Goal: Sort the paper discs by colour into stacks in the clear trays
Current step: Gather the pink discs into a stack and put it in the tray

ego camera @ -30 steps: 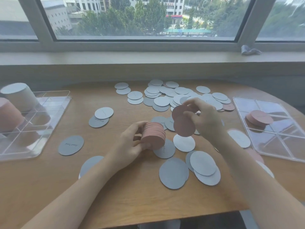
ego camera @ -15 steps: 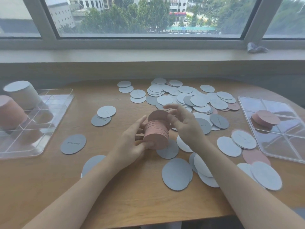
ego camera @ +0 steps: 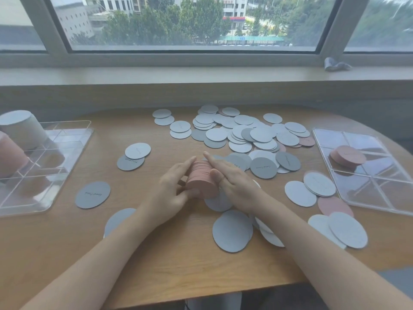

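I hold a thick stack of pink paper discs [ego camera: 202, 181] on its side just above the table's middle. My left hand [ego camera: 175, 191] grips it from the left, thumb under its front. My right hand [ego camera: 233, 179] presses the stack's right side with straight fingers, thumb resting on its rim. A clear tray [ego camera: 67, 139] at the left holds a tall pale grey stack [ego camera: 20, 128] and a tall pink stack [ego camera: 10, 156]. Another clear tray [ego camera: 380, 198] at the right holds a short pink stack [ego camera: 348, 155]. Loose grey discs [ego camera: 243, 133] lie heaped behind my hands.
Single discs lie scattered: a dark grey disc [ego camera: 92, 194] at the left, a loose pink disc [ego camera: 335, 205] beside the right tray, and pale discs [ego camera: 232, 230] near the front edge. A window sill runs behind the round wooden table [ego camera: 178, 265].
My right hand brought its pink discs down onto the stack in my left hand, let go of them, and now lies flat against the stack's side. The view shifted slightly.
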The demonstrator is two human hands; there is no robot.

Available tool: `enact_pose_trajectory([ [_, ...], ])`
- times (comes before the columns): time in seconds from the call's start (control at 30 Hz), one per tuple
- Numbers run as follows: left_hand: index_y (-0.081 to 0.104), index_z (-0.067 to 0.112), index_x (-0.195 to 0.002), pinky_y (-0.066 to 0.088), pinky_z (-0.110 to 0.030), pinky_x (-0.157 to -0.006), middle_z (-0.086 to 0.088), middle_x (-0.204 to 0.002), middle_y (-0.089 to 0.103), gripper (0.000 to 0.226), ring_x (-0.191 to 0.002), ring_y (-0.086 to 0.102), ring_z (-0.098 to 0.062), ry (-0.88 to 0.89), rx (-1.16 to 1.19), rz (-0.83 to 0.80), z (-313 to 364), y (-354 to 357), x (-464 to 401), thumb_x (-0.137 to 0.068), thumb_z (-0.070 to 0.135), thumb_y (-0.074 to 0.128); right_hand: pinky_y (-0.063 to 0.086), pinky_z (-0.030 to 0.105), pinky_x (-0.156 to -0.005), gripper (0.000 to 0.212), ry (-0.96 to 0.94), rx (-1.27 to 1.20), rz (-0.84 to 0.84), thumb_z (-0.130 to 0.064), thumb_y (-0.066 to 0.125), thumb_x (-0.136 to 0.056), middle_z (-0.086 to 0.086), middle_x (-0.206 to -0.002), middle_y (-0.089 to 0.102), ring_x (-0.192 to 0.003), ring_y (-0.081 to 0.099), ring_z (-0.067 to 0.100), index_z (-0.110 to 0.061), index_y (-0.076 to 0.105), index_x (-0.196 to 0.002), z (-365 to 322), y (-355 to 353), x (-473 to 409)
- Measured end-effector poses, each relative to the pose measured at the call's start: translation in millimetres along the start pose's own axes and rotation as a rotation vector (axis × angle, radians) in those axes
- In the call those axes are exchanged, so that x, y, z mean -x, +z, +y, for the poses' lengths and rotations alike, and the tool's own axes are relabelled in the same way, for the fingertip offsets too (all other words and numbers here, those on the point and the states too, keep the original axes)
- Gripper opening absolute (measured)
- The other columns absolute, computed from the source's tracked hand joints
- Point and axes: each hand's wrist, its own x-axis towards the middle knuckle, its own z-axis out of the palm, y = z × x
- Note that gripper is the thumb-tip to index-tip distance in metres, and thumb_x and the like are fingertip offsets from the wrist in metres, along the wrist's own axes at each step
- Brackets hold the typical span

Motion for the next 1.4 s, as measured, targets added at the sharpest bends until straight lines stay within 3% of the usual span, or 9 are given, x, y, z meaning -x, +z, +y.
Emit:
enact_pose_trajectory([
  [0.1, 0.047, 0.028, -0.139, 0.058, -0.033, -0.084, 0.001, -0.124, 0.06, 0.065, -0.097, 0.066, -0.012, -0.052, 0.11, 0.031, 5.9, 0.4, 0.0, -0.084, 0.009, 0.076, 0.031, 0.018, -0.101, 0.043, 0.005, 0.041, 0.033, -0.033, 0.044, -0.104, -0.009, -0.127, 0.052, -0.118, 0.046, 0.006, -0.024, 0.045, -0.146, 4.0, -11.5, 5.5],
  [0.27, 0.05, 0.031, -0.132, 0.055, -0.024, -0.09, 0.007, -0.122, 0.06, 0.062, -0.105, 0.062, -0.004, -0.097, 0.147, 0.056, 6.2, 0.0, 2.0, -0.083, 0.004, 0.078, 0.044, 0.031, -0.08, 0.009, 0.271, 0.315, 0.101, -0.033, 0.058, -0.097, -0.012, -0.1, 0.052, -0.091, 0.053, 0.008, -0.028, 0.061, -0.103, 23.3, -63.3, 39.7],
  [0.47, 0.05, 0.036, -0.13, 0.054, -0.02, -0.089, 0.013, -0.124, 0.06, 0.06, -0.106, 0.064, -0.004, -0.101, 0.129, 0.06, 2.4, -0.3, 3.2, -0.083, 0.01, 0.079, 0.043, 0.038, -0.08, 0.028, 0.742, 0.722, 0.104, -0.049, 0.05, -0.094, -0.001, -0.111, 0.052, -0.103, 0.052, 0.023, -0.021, 0.047, -0.101, 47.8, -111.4, 113.8],
  [0.6, 0.049, 0.03, -0.131, 0.05, -0.01, -0.085, 0.014, -0.121, 0.059, 0.06, -0.106, 0.061, 0.003, -0.101, 0.11, 0.057, 4.6, 1.1, 3.8, -0.083, 0.009, 0.079, 0.044, 0.04, -0.086, 0.041, 0.858, 0.772, 0.092, -0.058, 0.046, -0.09, 0.002, -0.113, 0.05, -0.109, 0.05, 0.026, -0.022, 0.048, -0.11, 51.8, -111.3, 137.1],
  [0.87, 0.05, 0.027, -0.135, 0.051, -0.016, -0.091, 0.011, -0.124, 0.06, 0.06, -0.111, 0.06, -0.002, -0.089, 0.101, 0.038, 3.8, 1.6, 3.8, -0.084, 0.012, 0.079, 0.043, 0.039, -0.082, 0.026, 0.732, 0.705, 0.14, -0.037, 0.052, -0.092, 0.004, -0.111, 0.057, -0.103, 0.054, 0.03, -0.019, 0.053, -0.111, 47.0, -105.2, 133.8],
  [0.97, 0.051, 0.026, -0.136, 0.053, -0.023, -0.094, 0.01, -0.126, 0.06, 0.061, -0.112, 0.062, -0.006, -0.089, 0.11, 0.039, 2.1, 1.2, 4.0, -0.084, 0.011, 0.079, 0.045, 0.038, -0.071, 0.017, 0.624, 0.743, 0.3, -0.024, 0.051, -0.091, 0.008, -0.089, 0.066, -0.083, 0.059, 0.035, -0.016, 0.062, -0.1, 44.0, -102.7, 129.6],
  [1.2, 0.05, 0.028, -0.135, 0.053, -0.031, -0.1, 0.009, -0.128, 0.06, 0.062, -0.114, 0.061, -0.007, -0.103, 0.12, 0.032, 2.8, 0.9, 4.2, -0.083, 0.01, 0.079, 0.041, 0.036, -0.057, 0.012, 0.398, 0.735, 0.72, -0.008, 0.058, -0.088, 0.011, -0.058, 0.052, -0.056, 0.051, 0.036, -0.01, 0.07, -0.088, 33.3, -102.6, 99.0],
  [1.33, 0.049, 0.045, -0.126, 0.052, -0.035, -0.101, 0.015, -0.124, 0.061, 0.061, -0.117, 0.06, -0.01, -0.086, 0.117, 0.035, 4.2, -0.2, 5.9, -0.079, 0.021, 0.08, 0.049, 0.033, -0.069, 0.019, 0.202, 0.316, 0.697, -0.009, 0.056, -0.091, 0.0, -0.08, 0.072, -0.076, 0.063, 0.023, -0.016, 0.072, -0.097, 19.1, -78.4, 61.1],
  [1.4, 0.05, 0.045, -0.125, 0.053, -0.035, -0.1, 0.018, -0.12, 0.062, 0.06, -0.117, 0.06, -0.01, -0.086, 0.121, 0.04, 5.0, -0.1, 5.9, -0.075, 0.028, 0.078, 0.048, 0.021, -0.074, 0.022, 0.169, 0.085, 0.65, -0.009, 0.054, -0.092, -0.011, -0.084, 0.071, -0.084, 0.063, 0.01, -0.02, 0.073, -0.097, 6.3, -58.3, 40.0],
])
